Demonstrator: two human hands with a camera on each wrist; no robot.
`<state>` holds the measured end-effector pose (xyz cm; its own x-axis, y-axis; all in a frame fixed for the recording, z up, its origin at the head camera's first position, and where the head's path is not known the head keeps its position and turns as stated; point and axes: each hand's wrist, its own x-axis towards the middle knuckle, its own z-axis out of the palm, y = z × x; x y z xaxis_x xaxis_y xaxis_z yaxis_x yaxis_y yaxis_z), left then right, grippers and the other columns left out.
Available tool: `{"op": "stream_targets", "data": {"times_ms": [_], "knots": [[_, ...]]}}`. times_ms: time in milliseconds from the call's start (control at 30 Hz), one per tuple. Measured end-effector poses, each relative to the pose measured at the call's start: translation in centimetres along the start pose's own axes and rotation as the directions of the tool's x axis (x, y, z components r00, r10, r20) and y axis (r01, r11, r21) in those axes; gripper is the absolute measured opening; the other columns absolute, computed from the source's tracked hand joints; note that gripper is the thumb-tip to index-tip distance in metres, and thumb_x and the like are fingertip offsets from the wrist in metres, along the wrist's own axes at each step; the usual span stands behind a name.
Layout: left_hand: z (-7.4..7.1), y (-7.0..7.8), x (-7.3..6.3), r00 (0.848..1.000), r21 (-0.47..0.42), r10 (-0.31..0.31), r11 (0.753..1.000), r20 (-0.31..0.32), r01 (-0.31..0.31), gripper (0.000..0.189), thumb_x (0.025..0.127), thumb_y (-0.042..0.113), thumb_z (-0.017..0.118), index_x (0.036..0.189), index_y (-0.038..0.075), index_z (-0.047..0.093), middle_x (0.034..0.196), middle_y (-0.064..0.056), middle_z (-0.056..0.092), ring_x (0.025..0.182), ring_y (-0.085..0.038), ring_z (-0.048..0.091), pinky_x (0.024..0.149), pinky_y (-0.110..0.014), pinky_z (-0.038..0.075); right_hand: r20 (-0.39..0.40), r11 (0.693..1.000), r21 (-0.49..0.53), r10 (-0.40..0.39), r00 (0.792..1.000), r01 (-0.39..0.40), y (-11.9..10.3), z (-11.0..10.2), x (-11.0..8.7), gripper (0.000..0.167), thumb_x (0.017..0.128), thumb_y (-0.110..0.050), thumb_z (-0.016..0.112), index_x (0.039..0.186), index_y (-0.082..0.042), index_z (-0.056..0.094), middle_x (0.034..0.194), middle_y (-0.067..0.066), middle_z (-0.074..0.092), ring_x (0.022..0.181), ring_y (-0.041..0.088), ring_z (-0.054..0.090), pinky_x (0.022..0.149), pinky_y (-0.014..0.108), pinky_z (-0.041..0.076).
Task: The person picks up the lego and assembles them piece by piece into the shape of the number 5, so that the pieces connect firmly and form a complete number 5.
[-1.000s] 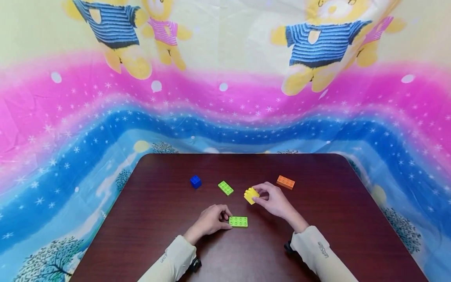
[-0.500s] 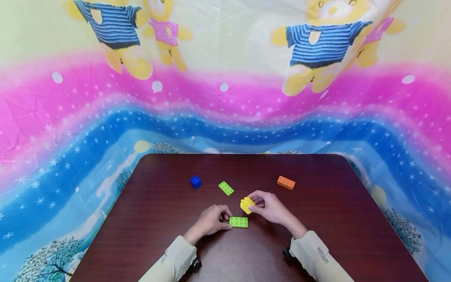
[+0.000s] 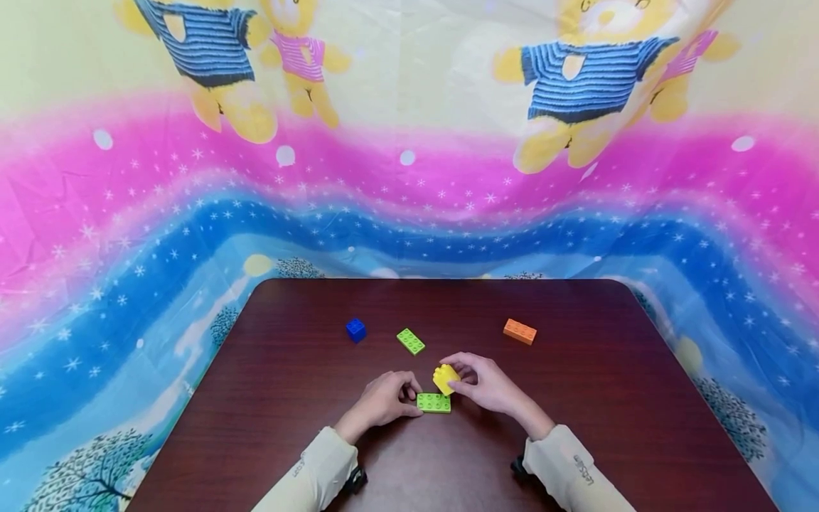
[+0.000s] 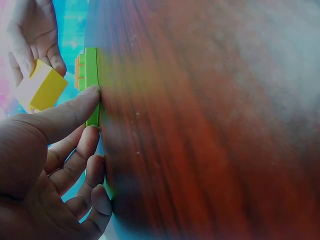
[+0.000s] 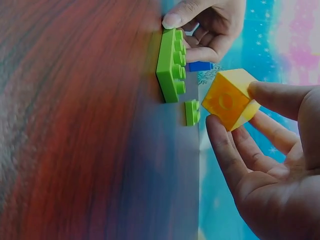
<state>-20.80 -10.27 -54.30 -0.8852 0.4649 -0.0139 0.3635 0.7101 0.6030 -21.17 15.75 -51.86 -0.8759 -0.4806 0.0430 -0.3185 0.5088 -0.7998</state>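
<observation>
Head view, hands pinching yellow brick (right), nearer green brick (left)

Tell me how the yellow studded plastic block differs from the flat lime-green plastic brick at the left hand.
Shape: the yellow studded plastic block is tall and compact; the flat lime-green plastic brick is low and oblong.
Pose: the yellow block is held tilted in the air by the right hand; the green brick lies flat on the brown table, its end gripped by the left hand.
Both have studs.

Illegible lettering on 2 sleeves
</observation>
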Motion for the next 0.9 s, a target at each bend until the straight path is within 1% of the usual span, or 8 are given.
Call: {"op": "stream_targets", "data": {"times_ms": [133, 300, 533, 733, 800, 900], "knots": [[0.07, -0.05, 0.03, 1.0, 0.001, 0.001, 1.0, -0.001, -0.001, 0.028, 0.077, 0.032, 0.093, 0.093, 0.026, 0.071, 0.084, 0.015, 0.066, 0.078, -0.001, 0.057, 0.072, -0.024, 0.044, -0.008, 1.0, 0.02, 0.019, 1.0, -0.019, -0.1, 0.23, -0.05, 0.034, 0.095, -0.015, 0.077, 0.127, -0.017, 0.066, 0.112, 0.001, 0.069, 0.1, 0.017, 0.067, 0.086, 0.03, 0.058], [0.16, -0.11, 0.04, 1.0, -0.001, 0.0, 1.0, 0.0, 0.0, 0.028, 0.077, 0.033, 0.093, 0.093, 0.026, 0.071, 0.084, 0.015, 0.066, 0.077, -0.001, 0.057, 0.071, -0.024, 0.044, -0.013, 0.999, 0.036, 0.03, 0.999, -0.03, -0.17, 0.45, -0.14, 0.033, 0.093, -0.014, 0.079, 0.122, -0.017, 0.064, 0.111, 0.002, 0.069, 0.097, 0.017, 0.067, 0.085, 0.034, 0.059], [0.22, -0.12, 0.09, 1.0, -0.006, 0.003, 1.0, -0.005, -0.003, 0.028, 0.077, 0.031, 0.093, 0.093, 0.026, 0.071, 0.085, 0.014, 0.066, 0.077, -0.001, 0.057, 0.071, -0.023, 0.044, -0.003, 0.998, 0.065, 0.024, 1.0, -0.024, -0.08, 0.61, -0.18, 0.037, 0.09, -0.009, 0.081, 0.121, -0.015, 0.063, 0.111, 0.004, 0.068, 0.098, 0.019, 0.069, 0.086, 0.033, 0.06], [0.16, -0.06, 0.07, 1.0, -0.003, -0.001, 1.0, -0.003, 0.001, 0.028, 0.077, 0.031, 0.093, 0.094, 0.026, 0.071, 0.085, 0.014, 0.066, 0.077, -0.002, 0.057, 0.071, -0.023, 0.044, 0.037, 0.999, 0.051, -0.013, 0.999, 0.011, -0.03, 0.64, -0.27, 0.043, 0.089, -0.008, 0.081, 0.128, -0.016, 0.065, 0.121, 0.004, 0.069, 0.103, 0.023, 0.071, 0.09, 0.037, 0.06], [0.13, -0.06, 0.09, 1.0, -0.004, -0.002, 1.0, -0.002, 0.002, 0.028, 0.077, 0.031, 0.093, 0.094, 0.025, 0.071, 0.085, 0.013, 0.066, 0.077, -0.002, 0.057, 0.071, -0.023, 0.044, 0.05, 0.999, 0.046, -0.023, 0.998, 0.021, -0.02, 0.67, -0.32, 0.043, 0.089, -0.008, 0.081, 0.128, -0.016, 0.066, 0.121, 0.003, 0.069, 0.105, 0.024, 0.071, 0.091, 0.038, 0.06], [0.09, -0.06, 0.12, 1.0, -0.006, -0.004, 1.0, 0.002, 0.004, 0.028, 0.078, 0.031, 0.093, 0.095, 0.025, 0.072, 0.085, 0.013, 0.066, 0.078, -0.003, 0.058, 0.072, -0.023, 0.044, 0.06, 0.999, 0.048, -0.024, 0.998, 0.021, -0.03, 0.75, -0.38, 0.04, 0.088, -0.009, 0.082, 0.125, -0.016, 0.068, 0.119, 0.002, 0.069, 0.106, 0.024, 0.071, 0.091, 0.039, 0.06]]}}
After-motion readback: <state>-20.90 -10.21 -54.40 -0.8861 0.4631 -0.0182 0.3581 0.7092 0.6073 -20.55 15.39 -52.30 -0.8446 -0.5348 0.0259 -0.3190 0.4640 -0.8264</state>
